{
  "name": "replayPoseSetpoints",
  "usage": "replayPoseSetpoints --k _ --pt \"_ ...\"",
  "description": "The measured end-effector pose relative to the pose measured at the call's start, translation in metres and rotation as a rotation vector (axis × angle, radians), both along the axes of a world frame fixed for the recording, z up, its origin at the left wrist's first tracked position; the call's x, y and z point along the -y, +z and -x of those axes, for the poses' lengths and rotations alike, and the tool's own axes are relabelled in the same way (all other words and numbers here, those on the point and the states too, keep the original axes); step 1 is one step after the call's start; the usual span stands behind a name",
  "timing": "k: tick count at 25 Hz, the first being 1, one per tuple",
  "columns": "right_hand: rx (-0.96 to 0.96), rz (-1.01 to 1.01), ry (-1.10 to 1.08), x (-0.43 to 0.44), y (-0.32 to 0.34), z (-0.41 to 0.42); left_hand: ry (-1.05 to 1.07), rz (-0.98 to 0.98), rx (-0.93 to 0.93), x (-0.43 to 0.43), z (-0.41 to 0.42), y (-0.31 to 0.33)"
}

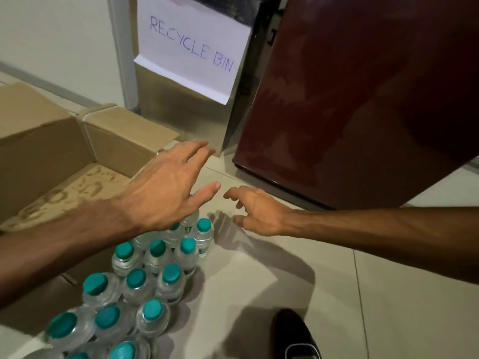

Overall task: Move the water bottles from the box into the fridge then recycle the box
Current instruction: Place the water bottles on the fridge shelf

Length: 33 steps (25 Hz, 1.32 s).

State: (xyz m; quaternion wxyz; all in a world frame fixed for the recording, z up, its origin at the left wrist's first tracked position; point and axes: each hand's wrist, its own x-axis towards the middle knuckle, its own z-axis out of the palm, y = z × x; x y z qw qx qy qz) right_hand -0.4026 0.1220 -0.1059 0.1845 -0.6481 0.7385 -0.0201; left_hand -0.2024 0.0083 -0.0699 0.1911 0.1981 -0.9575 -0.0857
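Several clear water bottles (137,286) with teal caps stand upright on the tiled floor at the lower left. Behind them lies an open cardboard box (51,161), its inside bare where visible. My left hand (168,187) hovers over the far end of the bottle group, fingers spread, holding nothing. My right hand (259,213) is just to its right above the floor, fingers apart and loosely curled, also holding nothing. The dark red fridge (357,99) stands at the upper right with its door facing me.
A metal bin (181,117) with a paper sign reading "RECYCLE BIN" (191,50) stands against the wall between the box and the fridge. A black shoe (295,335) is at the bottom edge. Pale floor tiles (388,294) spread to the right.
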Motion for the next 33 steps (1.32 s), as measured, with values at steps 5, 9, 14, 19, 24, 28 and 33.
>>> replayPoseSetpoints --k 5,9,14,19,24,28,33 --pt "-0.296 0.073 0.169 -0.007 0.079 -0.016 0.02 0.027 -0.152 -0.003 -0.001 0.03" --pt "-0.561 0.07 0.215 -0.013 0.134 -0.01 0.006 0.137 -0.178 -0.002 0.013 0.064" --pt "-0.854 0.148 0.173 0.007 0.181 0.026 0.034 0.253 -0.194 0.006 0.032 0.101" --pt "-1.04 0.251 0.125 0.037 0.218 0.056 0.11 0.347 -0.206 0.018 0.051 0.134" --pt "-1.241 0.336 0.112 0.072 0.248 0.087 0.19 0.37 -0.22 0.029 0.073 0.164" --pt "-1.412 0.336 0.161 0.098 0.265 0.11 0.237 0.385 -0.237 0.031 0.088 0.186" --pt "-1.585 0.256 0.17 0.133 0.282 0.123 0.303 0.426 -0.211 0.03 0.109 0.203"
